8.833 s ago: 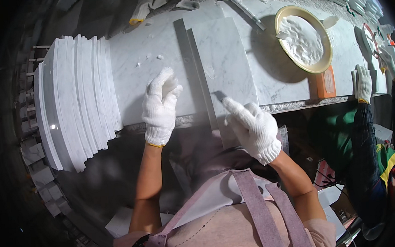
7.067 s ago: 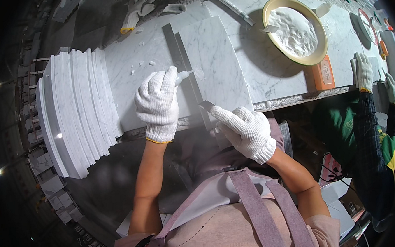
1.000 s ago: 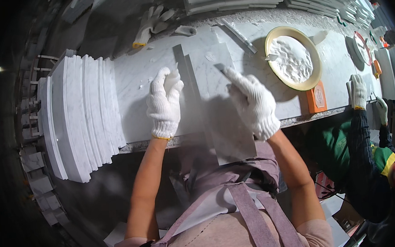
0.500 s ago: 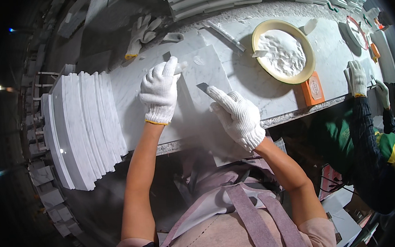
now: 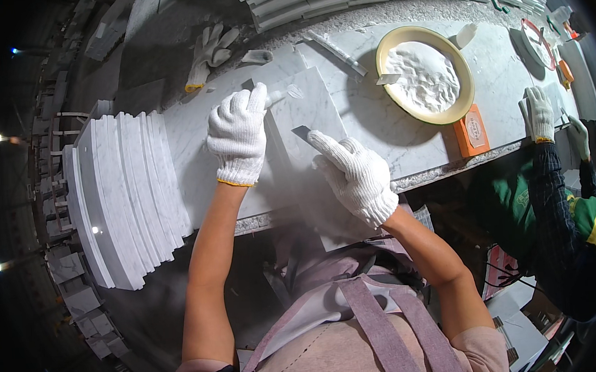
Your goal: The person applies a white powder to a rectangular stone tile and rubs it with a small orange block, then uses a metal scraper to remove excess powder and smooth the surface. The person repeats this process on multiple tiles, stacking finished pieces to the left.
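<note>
A long pale marble slab [image 5: 317,110] lies on the marble worktop and juts past its front edge toward me. My left hand [image 5: 237,138], in a white knit glove, is closed over the slab's left side. From its fingers a small translucent bottle [image 5: 275,97] points right, toward a wet-looking patch [image 5: 295,91] on the slab. A dark flat blade [image 5: 249,84] sticks out above that hand; its lower part is hidden. My right hand [image 5: 357,179], gloved alike, grips a thin metal scraper [image 5: 301,132] over the slab, index finger stretched along it.
A yellow-rimmed bowl [image 5: 470,73] of white powder, with a blade at its edge, stands right, beside an orange box [image 5: 471,132]. Stacked marble slabs [image 5: 128,196] stand left; more lie behind. A spare glove [image 5: 208,55] lies at the back. A co-worker's gloved hand [image 5: 539,113] is far right.
The whole view has shifted slightly. Both my hands stay nearly in place over the slab, keeping their holds. The small bottle's tip appears a little closer to the wet patch.
</note>
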Demonstrator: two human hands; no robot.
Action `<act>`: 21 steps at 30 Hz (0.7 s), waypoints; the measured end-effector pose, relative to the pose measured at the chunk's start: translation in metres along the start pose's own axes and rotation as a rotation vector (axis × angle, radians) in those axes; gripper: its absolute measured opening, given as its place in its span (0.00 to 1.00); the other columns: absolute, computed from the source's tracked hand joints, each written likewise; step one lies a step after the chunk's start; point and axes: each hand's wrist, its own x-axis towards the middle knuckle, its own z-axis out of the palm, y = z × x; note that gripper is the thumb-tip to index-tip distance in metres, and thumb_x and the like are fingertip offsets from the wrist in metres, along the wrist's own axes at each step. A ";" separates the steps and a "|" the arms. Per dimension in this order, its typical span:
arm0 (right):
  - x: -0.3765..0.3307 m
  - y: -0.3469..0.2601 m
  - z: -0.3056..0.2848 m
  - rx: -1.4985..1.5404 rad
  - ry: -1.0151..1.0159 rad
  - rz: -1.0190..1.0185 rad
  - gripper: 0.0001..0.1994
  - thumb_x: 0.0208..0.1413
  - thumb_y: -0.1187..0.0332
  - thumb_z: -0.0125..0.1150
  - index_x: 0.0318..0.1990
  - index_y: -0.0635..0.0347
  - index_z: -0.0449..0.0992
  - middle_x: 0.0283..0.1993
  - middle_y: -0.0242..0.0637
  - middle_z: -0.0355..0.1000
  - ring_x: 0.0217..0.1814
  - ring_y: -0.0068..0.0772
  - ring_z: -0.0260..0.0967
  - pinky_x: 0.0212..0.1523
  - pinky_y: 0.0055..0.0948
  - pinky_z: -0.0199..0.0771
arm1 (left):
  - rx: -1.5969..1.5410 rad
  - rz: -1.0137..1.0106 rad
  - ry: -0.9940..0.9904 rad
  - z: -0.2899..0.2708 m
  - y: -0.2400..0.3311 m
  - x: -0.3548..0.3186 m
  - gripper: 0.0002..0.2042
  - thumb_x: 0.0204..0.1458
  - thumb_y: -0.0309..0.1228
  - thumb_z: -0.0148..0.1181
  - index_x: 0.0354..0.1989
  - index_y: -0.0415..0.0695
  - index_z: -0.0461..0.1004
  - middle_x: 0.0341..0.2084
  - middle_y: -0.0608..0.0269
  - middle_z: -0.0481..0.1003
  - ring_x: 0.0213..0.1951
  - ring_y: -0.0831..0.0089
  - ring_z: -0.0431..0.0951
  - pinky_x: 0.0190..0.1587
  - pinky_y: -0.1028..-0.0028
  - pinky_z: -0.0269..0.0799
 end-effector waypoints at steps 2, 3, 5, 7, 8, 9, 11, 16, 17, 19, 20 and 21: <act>0.000 0.000 0.000 -0.003 -0.007 0.007 0.29 0.59 0.66 0.64 0.70 0.35 0.71 0.39 0.45 0.76 0.34 0.50 0.77 0.35 0.45 0.77 | 0.016 -0.001 -0.007 -0.001 0.001 0.000 0.25 0.44 0.29 0.75 0.55 0.52 0.79 0.38 0.66 0.77 0.42 0.61 0.79 0.44 0.60 0.75; 0.000 0.000 -0.001 -0.002 -0.008 0.008 0.29 0.60 0.66 0.64 0.70 0.35 0.71 0.39 0.45 0.76 0.34 0.50 0.77 0.35 0.45 0.77 | 0.025 -0.001 -0.011 -0.001 0.002 0.000 0.25 0.44 0.29 0.75 0.54 0.53 0.79 0.38 0.67 0.77 0.42 0.61 0.79 0.43 0.61 0.75; 0.000 -0.001 -0.001 -0.004 -0.006 0.004 0.29 0.60 0.66 0.64 0.70 0.34 0.71 0.39 0.45 0.75 0.34 0.50 0.77 0.35 0.45 0.77 | 0.033 0.002 -0.008 -0.001 0.002 0.001 0.24 0.44 0.29 0.75 0.54 0.53 0.80 0.37 0.67 0.77 0.42 0.62 0.79 0.43 0.61 0.75; 0.001 -0.002 -0.001 -0.012 0.001 0.007 0.29 0.60 0.65 0.64 0.70 0.35 0.71 0.39 0.45 0.75 0.34 0.50 0.77 0.35 0.46 0.77 | 0.033 0.008 0.000 0.000 0.002 0.001 0.24 0.44 0.29 0.74 0.54 0.53 0.80 0.37 0.67 0.77 0.41 0.62 0.79 0.42 0.61 0.75; 0.001 -0.003 -0.001 -0.014 0.030 -0.006 0.27 0.60 0.66 0.65 0.68 0.37 0.74 0.36 0.43 0.76 0.33 0.48 0.77 0.34 0.43 0.77 | 0.029 0.013 0.006 0.000 0.001 0.001 0.24 0.44 0.29 0.74 0.53 0.53 0.80 0.37 0.67 0.77 0.41 0.62 0.79 0.42 0.61 0.75; 0.002 -0.004 -0.001 -0.021 0.060 -0.010 0.25 0.60 0.68 0.67 0.66 0.40 0.76 0.34 0.41 0.76 0.31 0.45 0.77 0.34 0.41 0.76 | 0.024 0.018 0.013 0.000 0.001 0.001 0.24 0.44 0.29 0.74 0.53 0.53 0.80 0.37 0.67 0.77 0.41 0.62 0.79 0.42 0.61 0.75; 0.002 -0.006 -0.001 -0.028 0.090 -0.015 0.23 0.60 0.69 0.68 0.63 0.42 0.79 0.32 0.39 0.77 0.30 0.43 0.77 0.33 0.38 0.76 | 0.021 0.019 0.007 0.000 0.001 0.001 0.23 0.45 0.29 0.74 0.53 0.52 0.80 0.36 0.67 0.77 0.41 0.61 0.79 0.42 0.61 0.75; 0.002 -0.005 -0.001 -0.043 0.080 -0.006 0.23 0.60 0.68 0.69 0.63 0.42 0.79 0.32 0.39 0.76 0.29 0.43 0.76 0.32 0.39 0.76 | 0.021 0.004 -0.009 0.000 0.001 0.001 0.23 0.45 0.29 0.73 0.54 0.52 0.80 0.36 0.67 0.77 0.41 0.61 0.79 0.42 0.61 0.75; 0.002 -0.005 0.000 -0.038 0.054 0.000 0.25 0.60 0.67 0.67 0.66 0.39 0.76 0.33 0.41 0.76 0.31 0.45 0.76 0.33 0.41 0.76 | 0.019 0.004 -0.008 0.000 0.002 0.001 0.23 0.45 0.29 0.73 0.54 0.52 0.80 0.36 0.67 0.77 0.41 0.61 0.79 0.42 0.61 0.75; 0.002 -0.003 0.000 -0.029 0.003 0.010 0.28 0.61 0.64 0.63 0.70 0.34 0.71 0.37 0.45 0.74 0.33 0.50 0.76 0.35 0.47 0.76 | 0.016 0.009 0.000 0.000 0.002 0.001 0.24 0.45 0.29 0.73 0.54 0.52 0.80 0.37 0.66 0.77 0.41 0.61 0.79 0.42 0.61 0.75; 0.001 -0.003 0.000 -0.029 0.004 0.008 0.28 0.61 0.64 0.63 0.70 0.34 0.71 0.37 0.45 0.74 0.33 0.50 0.76 0.35 0.47 0.76 | 0.016 0.015 0.006 0.000 0.001 0.002 0.24 0.45 0.29 0.73 0.54 0.52 0.80 0.37 0.66 0.77 0.41 0.61 0.79 0.42 0.61 0.75; 0.001 -0.002 0.000 -0.030 0.006 0.007 0.28 0.61 0.64 0.63 0.70 0.34 0.71 0.37 0.45 0.74 0.33 0.50 0.76 0.35 0.47 0.76 | 0.015 0.020 0.012 0.001 0.001 0.002 0.24 0.45 0.29 0.73 0.54 0.52 0.80 0.37 0.66 0.77 0.41 0.61 0.79 0.42 0.61 0.75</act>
